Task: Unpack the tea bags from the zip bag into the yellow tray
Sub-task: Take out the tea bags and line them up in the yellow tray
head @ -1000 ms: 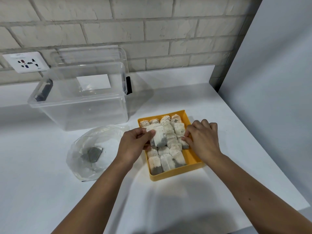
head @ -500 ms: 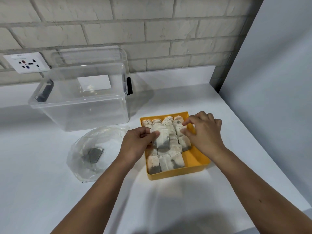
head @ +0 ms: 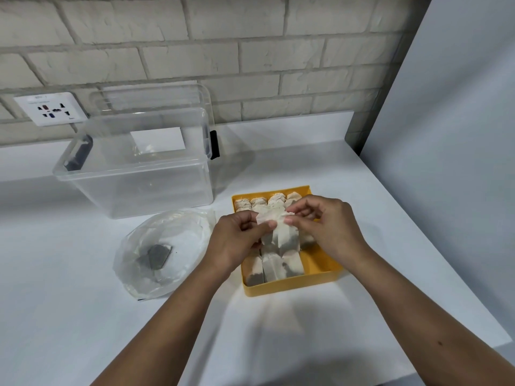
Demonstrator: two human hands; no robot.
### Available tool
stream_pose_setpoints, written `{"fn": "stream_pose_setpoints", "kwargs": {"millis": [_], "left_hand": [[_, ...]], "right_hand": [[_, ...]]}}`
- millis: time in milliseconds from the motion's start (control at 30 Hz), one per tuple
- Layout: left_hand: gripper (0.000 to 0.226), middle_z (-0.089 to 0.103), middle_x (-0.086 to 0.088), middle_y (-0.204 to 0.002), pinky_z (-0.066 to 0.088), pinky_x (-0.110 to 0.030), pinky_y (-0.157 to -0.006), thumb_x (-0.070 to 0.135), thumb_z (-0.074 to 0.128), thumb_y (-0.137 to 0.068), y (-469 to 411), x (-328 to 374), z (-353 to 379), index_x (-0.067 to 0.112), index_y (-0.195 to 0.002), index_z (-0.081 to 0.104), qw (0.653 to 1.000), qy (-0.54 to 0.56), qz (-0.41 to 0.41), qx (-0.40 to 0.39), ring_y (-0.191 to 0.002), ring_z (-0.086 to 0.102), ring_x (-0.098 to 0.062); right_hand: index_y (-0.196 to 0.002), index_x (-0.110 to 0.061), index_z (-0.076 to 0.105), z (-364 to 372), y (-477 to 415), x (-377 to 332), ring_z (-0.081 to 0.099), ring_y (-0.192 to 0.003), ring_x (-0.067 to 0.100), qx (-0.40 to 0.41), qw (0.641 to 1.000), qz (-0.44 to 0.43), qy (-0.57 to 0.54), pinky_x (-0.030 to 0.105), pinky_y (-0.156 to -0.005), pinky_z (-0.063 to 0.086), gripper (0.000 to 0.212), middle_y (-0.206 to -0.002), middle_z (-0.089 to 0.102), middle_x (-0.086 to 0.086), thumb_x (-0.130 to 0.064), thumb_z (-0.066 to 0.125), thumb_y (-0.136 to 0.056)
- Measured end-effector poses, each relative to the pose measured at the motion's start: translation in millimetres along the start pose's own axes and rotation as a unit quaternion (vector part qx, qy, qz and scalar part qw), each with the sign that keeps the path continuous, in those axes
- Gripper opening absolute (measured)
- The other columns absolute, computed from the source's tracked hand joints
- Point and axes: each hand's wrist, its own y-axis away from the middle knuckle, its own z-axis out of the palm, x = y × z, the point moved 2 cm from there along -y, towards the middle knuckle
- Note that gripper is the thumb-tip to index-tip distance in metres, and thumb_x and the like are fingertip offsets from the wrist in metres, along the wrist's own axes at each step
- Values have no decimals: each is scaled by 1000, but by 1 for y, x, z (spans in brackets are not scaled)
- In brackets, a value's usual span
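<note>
Just right of centre, the left hand (head: pixel 237 240) and right hand (head: pixel 328 227) meet over the tray (head: pixel 289 286), both pinching the top of one tea bag (head: pixel 284 232), which hangs above the rows of packed bags (head: pixel 274 267); the zip bag (head: pixel 178 232) lies on the table (head: pixel 83 316) just left of the tray, one dark bag (head: pixel 156 256) inside; a clear bin (head: pixel 133 185) stands upper left.

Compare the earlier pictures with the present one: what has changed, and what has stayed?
The right hand lifted off the bags in the tray and moved left to pinch the top of the tea bag that the left hand holds; both now hold it over the tray. The tray, zip bag and box stayed put.
</note>
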Motion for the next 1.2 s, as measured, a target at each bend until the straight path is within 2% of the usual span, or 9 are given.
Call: {"fn": "stream_pose_setpoints", "kwargs": {"millis": [100, 167, 300, 433, 533, 667, 800, 967, 1200], "left_hand": [[34, 65, -32, -88, 61, -34, -70, 26, 80, -82, -2, -1, 1, -6, -87, 68, 1000, -10, 8, -1, -72, 64, -23], [37, 62, -34, -86, 61, -37, -71, 27, 79, -84, -3, -2, 2, -8, -85, 66, 1000, -18, 13, -2, -71, 62, -24], [35, 58, -20, -73, 60, -42, -76, 32, 76, -85, -6, -6, -1, 0, -79, 66, 998, -58, 24, 12, -69, 59, -21], [36, 61, -27, -78, 56, -49, -77, 33, 73, -87, -8, -12, -7, -2, -81, 65, 995, -95, 30, 27, -65, 59, -23], [37, 68, -25, -86, 56, -50, -78, 34, 71, -88, -8, -15, -11, -3, -89, 67, 992, -120, 34, 33, -76, 68, -34], [36, 68, -22, -83, 55, -45, -74, 35, 71, -88, -10, -16, -11, -1, -87, 67, 988, -144, 43, 40, -73, 68, -30], [38, 64, -21, -77, 51, -44, -67, 37, 71, -87, -12, -16, -10, 1, -80, 64, 983, -171, 56, 46, -64, 56, -23], [51, 70, -16, -82, 55, -52, -78, 54, 65, -74, -11, -14, -11, 5, -88, 69, 986, -159, 47, 34, -83, 66, -36], [51, 70, -17, -85, 54, -53, -80, 53, 65, -75, -12, -16, -12, 4, -90, 69, 987, -149, 45, 33, -85, 66, -37]], "right_hand": [[-89, -17, 77, -1, 0, 0, 65, -74, 1, -5, 1000, -1, -3, 9, -68, 49, 14, -82, 73, -7, -21, 81, -76], [-90, -18, 77, -1, -1, -1, 66, -77, 2, -14, 1000, -7, -4, 11, -70, 51, 13, -84, 74, -8, -22, 79, -77], [-87, -23, 77, -9, -5, -1, 65, -79, 1, -7, 1000, -18, 22, 10, -71, 50, 8, -85, 73, -14, -24, 78, -80], [-85, -24, 77, -24, -6, 8, 63, -76, -4, 16, 997, -23, 76, 6, -68, 44, 5, -81, 70, -19, -26, 77, -80], [-85, -28, 75, -28, -4, 20, 59, -74, -1, -39, 980, 1, 193, 9, -65, 40, 6, -79, 67, -18, -33, 76, -81], [-87, -27, 76, -22, -1, 31, 57, -85, 5, -110, 962, 24, 250, 14, -71, 40, 10, -75, 56, -22, -35, 76, -81], [-93, -33, 74, -9, -6, 44, 44, -102, 14, -88, 929, -12, 359, 28, -86, 35, 16, -102, 55, -10, -44, 71, -82], [-92, -36, 72, -4, -11, 54, 39, -108, 17, -38, 903, -9, 428, 32, -86, 28, 22, -110, 49, -8, -54, 67, -80], [-87, -38, 72, 1, -14, 62, 28, -132, 23, -7, 927, 47, 373, 41, -106, 19, 17, -144, 41, -8, -54, 68, -80]]}}
